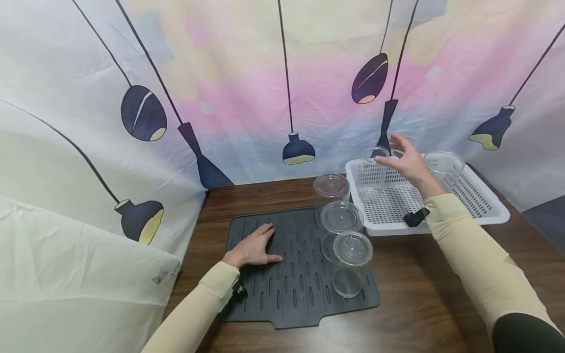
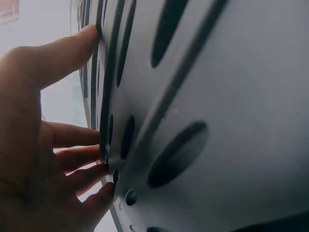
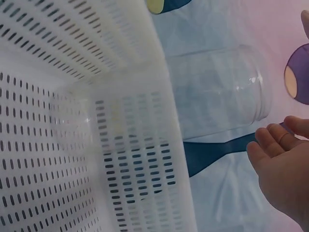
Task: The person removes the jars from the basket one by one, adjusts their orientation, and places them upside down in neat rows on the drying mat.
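My left hand (image 1: 253, 247) rests on a dark grey ridged drying mat (image 1: 302, 306), and its fingertips touch the mat in the left wrist view. Fingers spread, my right hand (image 1: 409, 164) hovers over a white perforated plastic basket (image 1: 397, 229). Close by stands a clear jar (image 3: 217, 92) in the basket's back left corner, its threaded mouth upward. A gap shows between the right fingers and that jar in the right wrist view. Another clear jar (image 1: 443, 169) stands at the basket's back, partly behind the right wrist.
Along the mat's right side stand a far jar (image 1: 330, 193), a middle jar (image 1: 340, 223) and a near jar (image 1: 350, 267), all clear. The wooden table (image 1: 410, 304) meets a printed cloth (image 1: 247, 108) behind and at the left.
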Tool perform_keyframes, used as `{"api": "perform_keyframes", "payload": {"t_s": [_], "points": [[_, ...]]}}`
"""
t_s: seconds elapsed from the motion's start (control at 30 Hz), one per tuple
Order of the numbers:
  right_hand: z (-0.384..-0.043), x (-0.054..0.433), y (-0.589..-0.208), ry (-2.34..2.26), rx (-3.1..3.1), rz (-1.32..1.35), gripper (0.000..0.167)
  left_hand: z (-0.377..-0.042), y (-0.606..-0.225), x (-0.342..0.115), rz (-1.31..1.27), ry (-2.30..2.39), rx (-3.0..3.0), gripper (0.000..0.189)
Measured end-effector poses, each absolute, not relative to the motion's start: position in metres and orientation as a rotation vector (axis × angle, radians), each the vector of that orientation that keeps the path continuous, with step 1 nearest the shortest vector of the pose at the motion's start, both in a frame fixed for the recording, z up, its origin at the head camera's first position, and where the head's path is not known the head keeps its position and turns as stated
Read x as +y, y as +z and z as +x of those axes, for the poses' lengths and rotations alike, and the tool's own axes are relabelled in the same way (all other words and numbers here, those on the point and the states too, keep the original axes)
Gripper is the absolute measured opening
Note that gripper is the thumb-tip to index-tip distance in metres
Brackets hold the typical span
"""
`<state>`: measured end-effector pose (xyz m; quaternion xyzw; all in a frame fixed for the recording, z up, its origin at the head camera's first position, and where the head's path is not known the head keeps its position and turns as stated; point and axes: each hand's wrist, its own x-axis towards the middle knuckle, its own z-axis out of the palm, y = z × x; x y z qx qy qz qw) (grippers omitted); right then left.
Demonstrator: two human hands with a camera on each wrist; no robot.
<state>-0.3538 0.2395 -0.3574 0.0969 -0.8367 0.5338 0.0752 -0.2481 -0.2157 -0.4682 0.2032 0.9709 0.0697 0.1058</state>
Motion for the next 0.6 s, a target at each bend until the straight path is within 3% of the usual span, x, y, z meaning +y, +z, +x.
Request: {"api": "perform_keyframes", "payload": {"t_s": [0.6], "points": [[-0.373, 0.246, -0.369, 1.637, -2.606, 0.348, 0.098, -0.246, -0.467, -0.217, 0.608, 0.222, 2.854, 0.095]]}}
